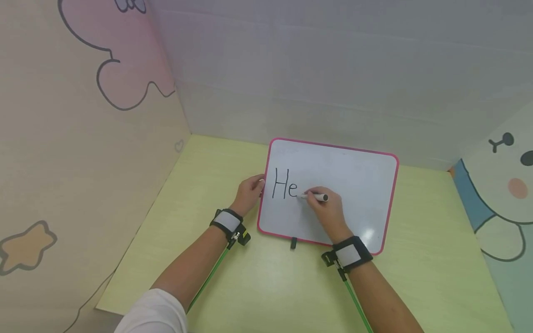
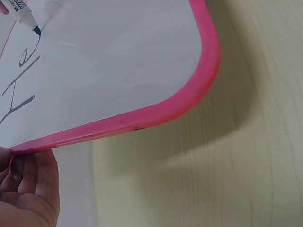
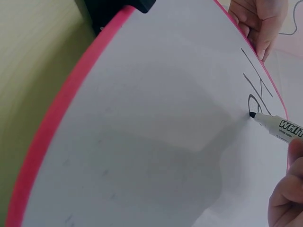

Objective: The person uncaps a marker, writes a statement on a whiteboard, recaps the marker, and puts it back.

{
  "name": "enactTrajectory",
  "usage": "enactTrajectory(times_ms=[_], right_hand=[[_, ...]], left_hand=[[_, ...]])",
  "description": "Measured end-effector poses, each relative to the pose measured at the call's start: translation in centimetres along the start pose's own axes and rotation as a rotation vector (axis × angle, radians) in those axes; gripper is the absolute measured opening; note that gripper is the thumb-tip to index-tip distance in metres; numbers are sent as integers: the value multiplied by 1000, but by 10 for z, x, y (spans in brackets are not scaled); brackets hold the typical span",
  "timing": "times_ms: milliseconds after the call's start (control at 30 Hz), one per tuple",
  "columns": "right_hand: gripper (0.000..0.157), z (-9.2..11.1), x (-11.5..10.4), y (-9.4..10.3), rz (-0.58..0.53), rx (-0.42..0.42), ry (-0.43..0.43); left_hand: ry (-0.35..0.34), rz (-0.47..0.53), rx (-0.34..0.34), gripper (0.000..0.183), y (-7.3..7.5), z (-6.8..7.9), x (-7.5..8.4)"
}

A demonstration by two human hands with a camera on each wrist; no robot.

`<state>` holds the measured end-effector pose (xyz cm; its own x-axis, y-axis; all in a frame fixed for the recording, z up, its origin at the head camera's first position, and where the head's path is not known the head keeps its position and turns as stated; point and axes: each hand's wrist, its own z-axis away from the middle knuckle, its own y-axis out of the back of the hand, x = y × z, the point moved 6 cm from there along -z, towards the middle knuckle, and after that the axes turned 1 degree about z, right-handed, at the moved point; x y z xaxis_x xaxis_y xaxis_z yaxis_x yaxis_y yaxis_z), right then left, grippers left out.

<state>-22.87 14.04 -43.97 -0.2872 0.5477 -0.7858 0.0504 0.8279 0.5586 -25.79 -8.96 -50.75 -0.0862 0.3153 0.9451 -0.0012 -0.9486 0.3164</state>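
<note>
A whiteboard [image 1: 354, 194] with a pink frame lies tilted on the table, bearing the dark handwritten letters "He" [image 1: 281, 184] at its left. My right hand [image 1: 326, 208] pinches a white whiteboard marker [image 3: 279, 126] with a black end. In the right wrist view its dark tip touches the board at the end of the "e". At the board's left edge, my left hand [image 1: 249, 192] grips the pink frame [image 2: 109, 126] between thumb and fingers, as the left wrist view shows.
A small black piece [image 1: 293, 243] sits at the board's lower edge. The pale yellow table [image 1: 266, 286] meets a grey-white wall [image 1: 316, 83] behind the board. Side walls carry cartoon drawings. Black straps with green cords [image 1: 208, 280] are on both wrists.
</note>
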Motion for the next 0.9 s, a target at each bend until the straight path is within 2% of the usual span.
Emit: enactTrajectory(times_ms=[133,300,400,667,900], right_hand=[[14,1,1,2,-12,19,8],[15,2,4,13,-74,121,27],[16,0,4,20,-82,154,48],[22,-4,5,20,-9,90,68],[24,-6,6,18,13,76,66]], left_hand=[[0,-9,1,37,0,-1,-1],[-5,-1,-5,37,-1,-1,-1],[-11,7,-4,37,-1,-2,-1],[-7,6,-3,38,-1,-2,-2],[-5,4,-5,37,-1,-2,-1]])
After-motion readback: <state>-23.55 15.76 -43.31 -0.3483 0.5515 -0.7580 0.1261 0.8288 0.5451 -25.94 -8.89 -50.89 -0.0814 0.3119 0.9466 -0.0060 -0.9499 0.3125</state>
